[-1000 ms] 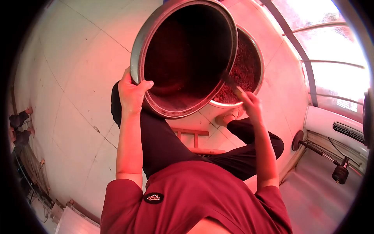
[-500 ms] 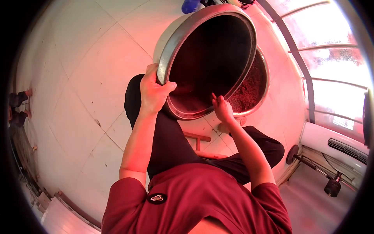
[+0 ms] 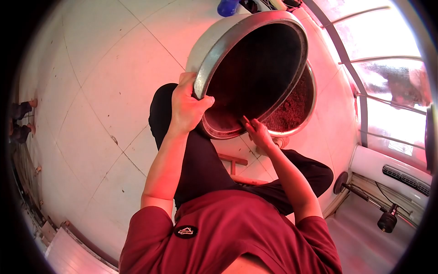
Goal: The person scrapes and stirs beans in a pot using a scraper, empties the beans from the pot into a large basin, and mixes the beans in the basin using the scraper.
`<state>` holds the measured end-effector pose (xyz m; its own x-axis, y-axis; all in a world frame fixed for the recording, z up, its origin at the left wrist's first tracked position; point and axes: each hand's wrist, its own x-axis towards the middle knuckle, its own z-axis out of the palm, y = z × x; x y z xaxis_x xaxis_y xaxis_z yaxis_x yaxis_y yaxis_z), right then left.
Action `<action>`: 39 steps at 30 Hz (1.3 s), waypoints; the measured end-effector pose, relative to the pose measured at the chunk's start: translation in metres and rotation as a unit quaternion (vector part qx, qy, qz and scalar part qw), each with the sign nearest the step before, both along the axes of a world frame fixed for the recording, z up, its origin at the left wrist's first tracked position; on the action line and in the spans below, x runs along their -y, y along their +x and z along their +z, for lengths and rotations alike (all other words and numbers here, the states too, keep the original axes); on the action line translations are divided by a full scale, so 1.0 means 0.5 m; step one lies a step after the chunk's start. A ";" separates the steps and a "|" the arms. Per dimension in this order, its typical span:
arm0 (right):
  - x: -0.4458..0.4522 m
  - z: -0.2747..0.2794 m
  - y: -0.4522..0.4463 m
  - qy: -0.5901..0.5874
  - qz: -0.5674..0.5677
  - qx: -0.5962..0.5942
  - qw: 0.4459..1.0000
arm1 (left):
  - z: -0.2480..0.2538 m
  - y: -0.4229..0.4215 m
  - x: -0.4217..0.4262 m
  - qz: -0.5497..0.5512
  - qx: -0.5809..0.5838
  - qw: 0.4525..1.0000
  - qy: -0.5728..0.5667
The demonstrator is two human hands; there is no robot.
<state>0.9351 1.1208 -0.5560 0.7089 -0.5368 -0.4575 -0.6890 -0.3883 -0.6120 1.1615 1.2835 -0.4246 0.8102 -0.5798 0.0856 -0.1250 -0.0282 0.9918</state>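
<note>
A large round metal pot (image 3: 211,66) with a dark inside is tilted, its mouth facing me. My left hand (image 3: 187,107) is closed on its left rim, thumb over the inner edge. At the lower rim is my right hand (image 3: 259,135), its fingers stretched toward the inner edge and appearing to touch it. I see nothing held in those fingers. Partly behind the pot, to the right, a metal-rimmed basin (image 3: 313,98) holds dark reddish crumbly material (image 3: 290,109). Shadow hides most of the pot's inside.
Between my legs is a small wooden stool (image 3: 233,160). A blue object (image 3: 226,7) lies beyond the pot on the tiled floor (image 3: 105,91). To the right are a barred window (image 3: 392,86), a white vented unit (image 3: 388,166) and a black weight on a bar (image 3: 388,220).
The pot and my left hand appear slightly farther right and lower in view. Relative to the pot, my right hand has shifted left along the lower rim.
</note>
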 end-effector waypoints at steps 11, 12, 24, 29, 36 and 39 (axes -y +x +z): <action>0.012 -0.002 -0.005 -0.078 -0.046 0.051 0.995 | -0.002 0.001 -0.001 0.006 0.001 1.000 -0.006; 0.013 -0.001 -0.005 -0.188 -0.006 0.053 0.981 | -0.002 -0.001 0.000 0.007 0.001 1.000 -0.010; 0.053 0.115 0.161 -0.384 0.274 -0.052 0.880 | -0.019 0.004 0.008 -0.023 0.047 0.999 -0.010; 0.060 0.098 0.163 -0.251 0.213 -0.055 0.943 | -0.018 0.004 0.006 -0.031 0.061 0.997 0.020; 0.057 0.109 0.152 -0.207 0.238 -0.066 0.947 | 0.003 0.001 0.011 -0.008 0.046 0.999 0.008; 0.079 0.131 0.163 -0.228 0.326 -0.058 0.916 | -0.005 0.003 0.014 -0.014 0.054 0.998 0.007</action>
<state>1.0165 1.0814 -0.4907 0.9072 -0.1720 -0.3840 -0.2710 -0.9370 -0.2205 1.1630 1.2766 -0.4273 0.7808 -0.6031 0.1633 -0.2318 -0.0368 0.9721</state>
